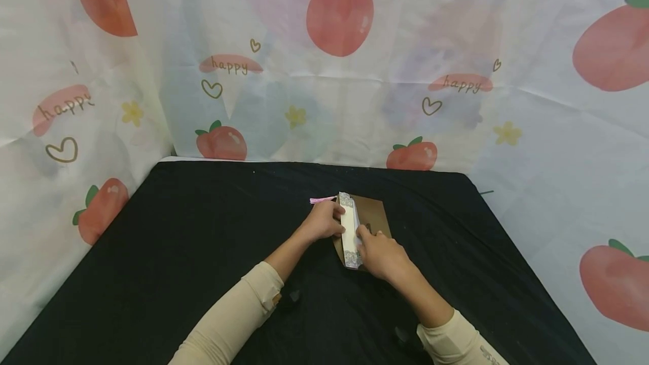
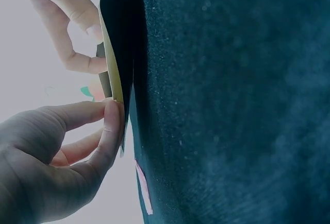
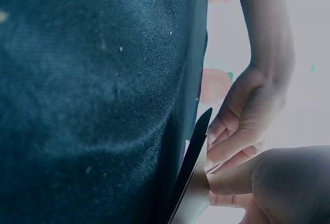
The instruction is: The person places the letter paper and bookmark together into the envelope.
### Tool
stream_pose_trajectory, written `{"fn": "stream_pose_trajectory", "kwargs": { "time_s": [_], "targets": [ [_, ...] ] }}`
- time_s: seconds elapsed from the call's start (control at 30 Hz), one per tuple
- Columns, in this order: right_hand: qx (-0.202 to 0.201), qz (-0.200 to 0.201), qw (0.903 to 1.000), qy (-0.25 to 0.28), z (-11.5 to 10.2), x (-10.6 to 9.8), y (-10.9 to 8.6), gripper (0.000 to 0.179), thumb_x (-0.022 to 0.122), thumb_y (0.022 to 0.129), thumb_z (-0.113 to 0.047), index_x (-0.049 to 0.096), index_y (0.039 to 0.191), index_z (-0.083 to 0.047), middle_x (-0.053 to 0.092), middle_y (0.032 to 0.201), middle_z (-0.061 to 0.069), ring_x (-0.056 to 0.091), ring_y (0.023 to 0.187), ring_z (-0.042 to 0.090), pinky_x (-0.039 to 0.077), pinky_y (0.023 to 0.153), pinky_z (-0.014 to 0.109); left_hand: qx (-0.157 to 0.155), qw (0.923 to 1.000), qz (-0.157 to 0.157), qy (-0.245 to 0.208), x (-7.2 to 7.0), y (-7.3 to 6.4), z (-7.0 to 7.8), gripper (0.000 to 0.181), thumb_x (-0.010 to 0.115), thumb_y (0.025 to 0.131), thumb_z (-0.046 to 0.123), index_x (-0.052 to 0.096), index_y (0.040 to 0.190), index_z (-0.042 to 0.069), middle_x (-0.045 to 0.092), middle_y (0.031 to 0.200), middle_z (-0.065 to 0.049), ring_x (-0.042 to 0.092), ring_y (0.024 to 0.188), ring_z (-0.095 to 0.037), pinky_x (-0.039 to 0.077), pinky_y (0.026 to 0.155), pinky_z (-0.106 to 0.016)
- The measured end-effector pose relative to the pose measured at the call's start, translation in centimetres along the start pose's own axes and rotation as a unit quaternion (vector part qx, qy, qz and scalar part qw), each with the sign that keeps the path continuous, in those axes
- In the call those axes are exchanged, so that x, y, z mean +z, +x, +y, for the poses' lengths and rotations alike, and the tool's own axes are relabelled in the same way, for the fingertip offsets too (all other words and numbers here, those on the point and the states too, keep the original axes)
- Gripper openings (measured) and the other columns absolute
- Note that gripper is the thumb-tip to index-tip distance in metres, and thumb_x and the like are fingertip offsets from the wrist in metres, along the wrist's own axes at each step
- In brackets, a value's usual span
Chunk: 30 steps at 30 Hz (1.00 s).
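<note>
A brown card lies on the black cloth, with a long cream strip raised along its left part; the strip's ends carry a grey lacy pattern. My left hand pinches the strip's left edge between thumb and fingers. From the right, my right hand holds the strip's other side, its thumb and index finger bent against it. In the left wrist view the card appears edge-on, its underside dark, and both hands' fingertips meet it. A pink tassel-like piece sticks out past the card's upper left.
A black cloth covers the table. Behind and at both sides hangs a pale curtain printed with red fruit, hearts and "happy". Beige sleeves cover both forearms.
</note>
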State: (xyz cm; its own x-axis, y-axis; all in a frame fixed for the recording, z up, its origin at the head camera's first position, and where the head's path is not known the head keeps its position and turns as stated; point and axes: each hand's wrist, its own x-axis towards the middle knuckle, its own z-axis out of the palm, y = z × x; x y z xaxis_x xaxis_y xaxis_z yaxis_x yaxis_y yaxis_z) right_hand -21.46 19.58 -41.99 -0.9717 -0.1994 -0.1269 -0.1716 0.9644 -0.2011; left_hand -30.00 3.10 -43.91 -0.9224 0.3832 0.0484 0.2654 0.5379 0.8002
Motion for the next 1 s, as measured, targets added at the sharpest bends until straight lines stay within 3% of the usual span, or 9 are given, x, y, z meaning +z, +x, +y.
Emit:
{"fn": "stream_pose_trajectory", "kwargs": {
  "time_s": [0.27, 0.63, 0.87, 1.0],
  "targets": [
    [0.002, 0.001, 1.0, 0.004, 0.01, 0.02, 0.02, 0.028, 0.059, 0.106, -0.021, 0.056, 0.132, -0.011, 0.061, 0.095, 0.017, 0.058, 0.075, 0.029, 0.048, 0.058, 0.046, -0.01, 0.9999, -0.005, -0.008, -0.05, -0.04, 0.12, 0.045, 0.082, 0.079, -0.008, 0.068, 0.121, -0.012, 0.07, 0.107, -0.021, 0.069, 0.087, -0.023, 0.058, 0.067, -0.026],
    [0.001, 0.0, 1.0, 0.005, -0.05, -0.08, 0.02, 0.03, 0.058, 0.106, -0.022, 0.056, 0.134, -0.011, 0.061, 0.095, 0.017, 0.057, 0.074, 0.028, 0.048, 0.057, 0.045, 0.0, 1.0, -0.007, 0.004, 0.29, 0.23, -0.11, 0.044, 0.082, 0.078, -0.008, 0.069, 0.12, -0.009, 0.071, 0.105, -0.019, 0.066, 0.089, -0.021, 0.056, 0.069, -0.025],
    [0.0, 0.0, 1.0, 0.004, -0.08, -0.07, 0.01, 0.032, 0.059, 0.106, -0.022, 0.056, 0.136, -0.01, 0.061, 0.097, 0.018, 0.057, 0.075, 0.029, 0.048, 0.058, 0.045, -0.01, 0.9997, -0.017, -0.016, 0.34, 0.39, -0.1, 0.045, 0.082, 0.08, -0.007, 0.068, 0.122, -0.009, 0.071, 0.106, -0.017, 0.068, 0.09, -0.021, 0.057, 0.071, -0.027],
    [-0.002, 0.001, 1.0, 0.001, -0.09, -0.07, 0.03, 0.032, 0.058, 0.106, -0.023, 0.055, 0.135, -0.011, 0.061, 0.097, 0.018, 0.057, 0.075, 0.029, 0.048, 0.058, 0.046, 0.011, 0.9998, -0.017, -0.008, 0.57, 0.82, -0.73, 0.044, 0.082, 0.079, -0.006, 0.069, 0.121, -0.008, 0.072, 0.102, -0.014, 0.068, 0.089, -0.018, 0.056, 0.071, -0.025]
  ]
}}
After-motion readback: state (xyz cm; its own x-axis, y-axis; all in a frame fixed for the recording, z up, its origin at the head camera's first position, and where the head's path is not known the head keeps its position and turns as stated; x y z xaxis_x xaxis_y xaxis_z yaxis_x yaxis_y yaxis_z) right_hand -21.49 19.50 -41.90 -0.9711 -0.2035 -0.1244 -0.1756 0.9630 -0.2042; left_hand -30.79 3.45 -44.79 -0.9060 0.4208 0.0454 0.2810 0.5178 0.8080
